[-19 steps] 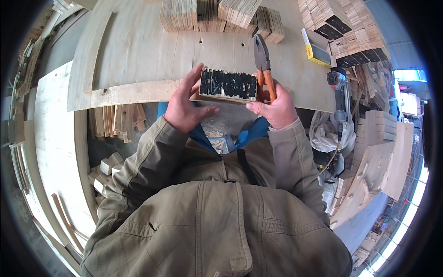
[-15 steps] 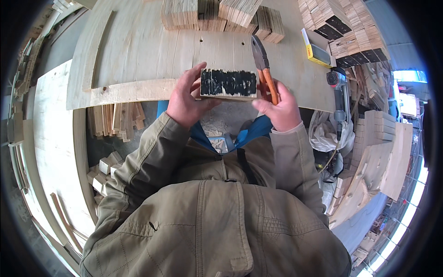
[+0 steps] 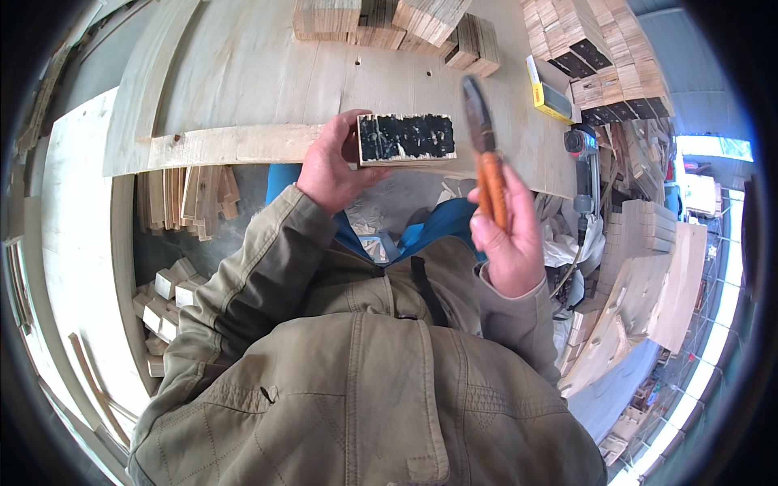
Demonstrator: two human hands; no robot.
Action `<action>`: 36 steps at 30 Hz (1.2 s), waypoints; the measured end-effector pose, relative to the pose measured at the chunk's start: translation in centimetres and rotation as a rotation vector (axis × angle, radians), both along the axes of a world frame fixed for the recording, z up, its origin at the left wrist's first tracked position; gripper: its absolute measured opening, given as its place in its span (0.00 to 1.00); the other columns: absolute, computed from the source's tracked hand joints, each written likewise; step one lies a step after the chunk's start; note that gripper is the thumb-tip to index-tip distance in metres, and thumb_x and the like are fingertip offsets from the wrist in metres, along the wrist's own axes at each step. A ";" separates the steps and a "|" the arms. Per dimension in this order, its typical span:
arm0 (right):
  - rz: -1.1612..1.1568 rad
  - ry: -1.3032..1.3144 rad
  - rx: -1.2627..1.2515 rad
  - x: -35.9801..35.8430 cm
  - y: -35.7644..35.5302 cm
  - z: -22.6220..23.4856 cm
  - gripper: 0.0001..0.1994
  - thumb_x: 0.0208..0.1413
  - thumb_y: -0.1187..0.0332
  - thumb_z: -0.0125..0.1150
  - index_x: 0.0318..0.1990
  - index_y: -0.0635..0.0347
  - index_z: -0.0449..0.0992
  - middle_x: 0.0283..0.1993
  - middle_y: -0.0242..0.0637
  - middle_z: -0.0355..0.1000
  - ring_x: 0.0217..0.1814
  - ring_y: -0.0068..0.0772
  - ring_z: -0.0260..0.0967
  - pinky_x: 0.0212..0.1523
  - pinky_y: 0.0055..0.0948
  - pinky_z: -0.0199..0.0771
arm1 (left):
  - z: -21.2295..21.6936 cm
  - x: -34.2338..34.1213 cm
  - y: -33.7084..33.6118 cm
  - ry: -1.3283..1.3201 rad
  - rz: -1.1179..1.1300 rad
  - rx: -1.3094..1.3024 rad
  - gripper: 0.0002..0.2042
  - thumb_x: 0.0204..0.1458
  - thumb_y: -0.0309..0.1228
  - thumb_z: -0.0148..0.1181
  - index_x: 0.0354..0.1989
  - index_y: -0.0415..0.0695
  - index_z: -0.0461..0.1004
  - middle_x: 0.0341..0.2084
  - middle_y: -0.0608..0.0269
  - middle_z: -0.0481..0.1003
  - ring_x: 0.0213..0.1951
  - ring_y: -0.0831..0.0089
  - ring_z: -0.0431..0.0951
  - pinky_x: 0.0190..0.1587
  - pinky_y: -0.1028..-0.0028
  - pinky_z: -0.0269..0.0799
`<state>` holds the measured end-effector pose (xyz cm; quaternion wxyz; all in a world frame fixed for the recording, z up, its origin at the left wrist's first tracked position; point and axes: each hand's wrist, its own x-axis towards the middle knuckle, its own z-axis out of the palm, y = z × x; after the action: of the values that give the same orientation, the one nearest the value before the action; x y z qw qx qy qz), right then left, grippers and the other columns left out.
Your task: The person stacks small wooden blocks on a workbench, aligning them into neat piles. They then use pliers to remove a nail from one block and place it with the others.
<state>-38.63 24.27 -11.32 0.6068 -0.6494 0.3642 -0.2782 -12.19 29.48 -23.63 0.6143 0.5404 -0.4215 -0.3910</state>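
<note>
My left hand (image 3: 331,168) grips one end of a wooden block (image 3: 407,136), thumb below and fingers behind it. The block's upward face carries a patchy black coating with pale wood at its rim. It is held over the near edge of the plywood bench (image 3: 259,89). To its right and a little nearer to me, my right hand (image 3: 519,243) is closed round the orange handles of a pair of pliers (image 3: 489,174). The dark jaws point away from me, apart from the block and slightly smeared by motion.
Several layered wooden blocks (image 3: 327,19) stand at the bench's far side. Black-ended block stacks (image 3: 580,58) and a yellow box (image 3: 551,101) are at the far right. A power drill (image 3: 583,166) hangs by the right edge. Offcuts (image 3: 166,283) lie low left.
My right hand has pulled back from the block, toward me and to the right, with the pliers. The left hand still holds the block, shifted slightly right.
</note>
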 end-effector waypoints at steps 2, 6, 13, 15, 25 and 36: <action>0.036 0.066 0.144 0.4 0.7 0.2 0.36 0.72 0.71 0.66 0.83 0.60 0.56 0.56 0.34 0.73 0.49 0.17 0.70 0.52 0.19 0.74 | -0.2 0.2 0.1 -0.002 -0.017 0.010 0.43 0.46 0.14 0.81 0.72 0.38 0.64 0.57 0.56 0.79 0.59 0.70 0.82 0.64 0.68 0.81; 0.013 0.023 0.271 1.2 1.2 1.2 0.32 0.76 0.67 0.60 0.82 0.60 0.57 0.55 0.40 0.75 0.36 0.15 0.66 0.31 0.16 0.66 | -0.4 0.2 0.2 -0.057 -0.011 -0.019 0.43 0.46 0.15 0.81 0.73 0.38 0.64 0.57 0.57 0.79 0.60 0.71 0.81 0.65 0.68 0.79; -0.094 -0.155 -0.124 1.2 2.9 2.1 0.30 0.79 0.63 0.53 0.83 0.58 0.55 0.62 0.47 0.75 0.36 0.16 0.67 0.32 0.16 0.67 | -0.2 0.3 0.1 -0.046 -0.029 -0.005 0.42 0.48 0.17 0.81 0.72 0.37 0.65 0.56 0.59 0.79 0.60 0.74 0.80 0.66 0.70 0.77; -0.113 -0.098 -0.032 1.6 3.6 0.8 0.29 0.80 0.64 0.52 0.83 0.57 0.57 0.60 0.46 0.76 0.36 0.16 0.67 0.32 0.16 0.67 | -0.2 0.4 0.2 -0.051 -0.034 -0.001 0.41 0.48 0.17 0.81 0.72 0.37 0.65 0.56 0.59 0.79 0.60 0.74 0.80 0.65 0.70 0.78; -0.163 -0.211 -0.214 0.5 3.5 2.3 0.27 0.80 0.64 0.50 0.80 0.62 0.61 0.66 0.54 0.76 0.37 0.17 0.70 0.32 0.17 0.67 | -1.0 0.3 -0.1 -0.061 -0.006 -0.021 0.41 0.47 0.19 0.83 0.70 0.37 0.66 0.56 0.56 0.79 0.54 0.71 0.84 0.60 0.68 0.83; -0.137 -0.145 -0.146 0.4 3.4 2.7 0.25 0.79 0.68 0.51 0.79 0.62 0.64 0.64 0.48 0.77 0.39 0.15 0.69 0.33 0.15 0.66 | -1.1 0.5 -0.4 -0.028 -0.028 -0.026 0.41 0.46 0.17 0.82 0.70 0.38 0.66 0.54 0.57 0.80 0.55 0.71 0.84 0.59 0.68 0.83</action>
<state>-38.26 27.63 -8.58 0.5624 -0.6436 0.3415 -0.3911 -11.70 29.11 -24.70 0.6099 0.5318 -0.4426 -0.3865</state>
